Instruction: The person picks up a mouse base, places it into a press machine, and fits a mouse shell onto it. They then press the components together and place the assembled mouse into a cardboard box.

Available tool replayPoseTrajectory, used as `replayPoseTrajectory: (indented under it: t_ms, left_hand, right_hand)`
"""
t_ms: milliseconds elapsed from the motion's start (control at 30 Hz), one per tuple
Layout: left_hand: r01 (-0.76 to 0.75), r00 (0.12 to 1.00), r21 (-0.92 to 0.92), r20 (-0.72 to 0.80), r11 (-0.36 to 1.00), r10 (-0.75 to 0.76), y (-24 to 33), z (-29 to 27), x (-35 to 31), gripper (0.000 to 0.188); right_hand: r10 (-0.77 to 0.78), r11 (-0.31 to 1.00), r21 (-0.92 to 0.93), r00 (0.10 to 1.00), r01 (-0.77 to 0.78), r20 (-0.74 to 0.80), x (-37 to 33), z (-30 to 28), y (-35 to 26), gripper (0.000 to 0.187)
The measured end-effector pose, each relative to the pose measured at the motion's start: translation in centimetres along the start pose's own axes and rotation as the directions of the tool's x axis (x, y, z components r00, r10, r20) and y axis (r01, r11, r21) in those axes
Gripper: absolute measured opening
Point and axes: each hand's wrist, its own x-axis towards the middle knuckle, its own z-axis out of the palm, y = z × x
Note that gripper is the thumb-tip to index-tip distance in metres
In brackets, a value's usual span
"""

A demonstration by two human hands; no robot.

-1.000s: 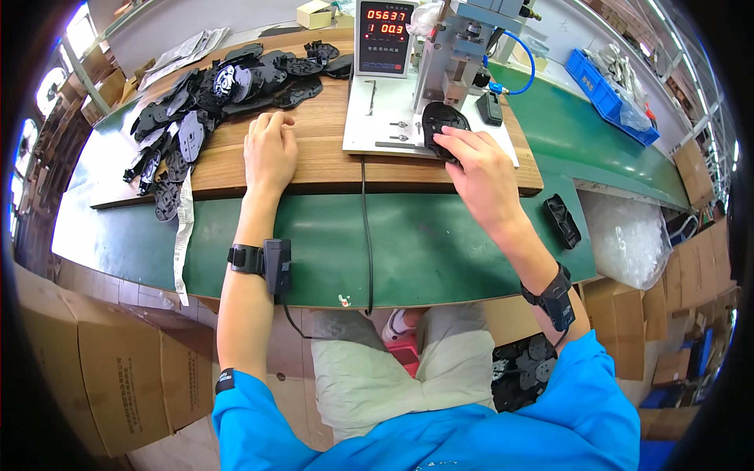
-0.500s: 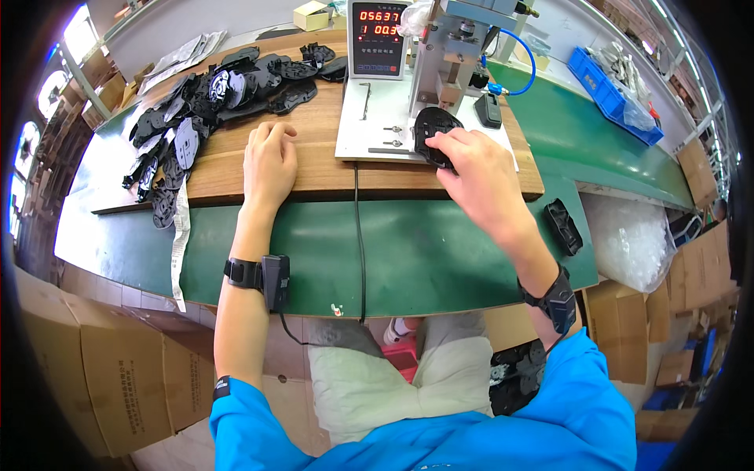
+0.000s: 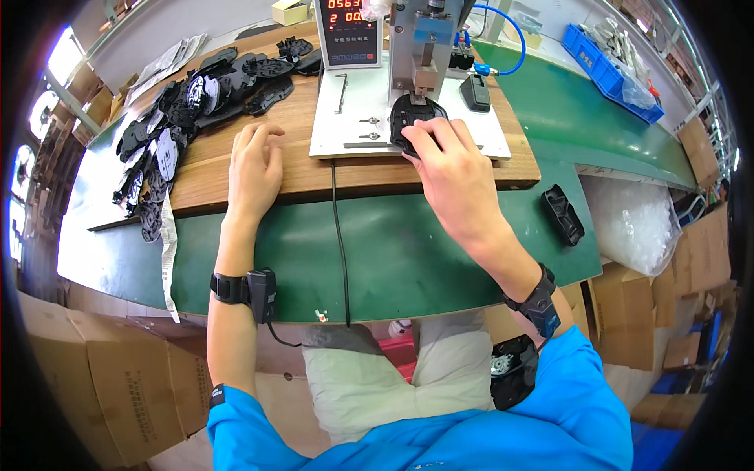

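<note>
My right hand (image 3: 458, 177) grips the near edge of a black plastic shell (image 3: 406, 118) between thumb and fingers. The oval shell lies on the white base plate (image 3: 330, 129) of a metal press (image 3: 424, 59), its far end beneath the press tip (image 3: 419, 96). The tip looks down against the shell, though the exact contact is too small to tell. Loosely curled and holding nothing, my left hand (image 3: 255, 169) rests on the wooden board (image 3: 302, 177), left of the press. Nearest beyond it is a heap of black plastic parts (image 3: 228, 90).
Behind the plate stands a control box with a red display (image 3: 349, 35). A small black box (image 3: 475, 93) sits right of the press tip. On the green table (image 3: 393, 251) lie a black tray-like part (image 3: 562, 216) and a hanging cable (image 3: 339, 235). A blue bin (image 3: 601, 74) stands far right.
The press tip now shows down at the shell's far end, and the display digits differ. My right hand still holds the shell; my left hand stays on the board. The whole view has shifted slightly.
</note>
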Motion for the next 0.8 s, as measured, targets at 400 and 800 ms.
replayPoseTrajectory:
  t_ms: [400, 800]
  left_hand:
    - [-0.016, 0.997, 0.038, 0.075, 0.999, 0.013, 0.41, -0.02, -0.09, 0.019]
    - [-0.049, 0.994, -0.016, 0.100, 0.999, 0.050, 0.80, -0.03, -0.02, 0.018]
  right_hand:
    - [0.032, 0.999, 0.028, 0.999, -0.033, 0.015, -0.55, 0.18, -0.22, 0.021]
    - [0.044, 0.998, 0.039, 0.999, -0.043, -0.010, -0.49, 0.37, -0.11, 0.022]
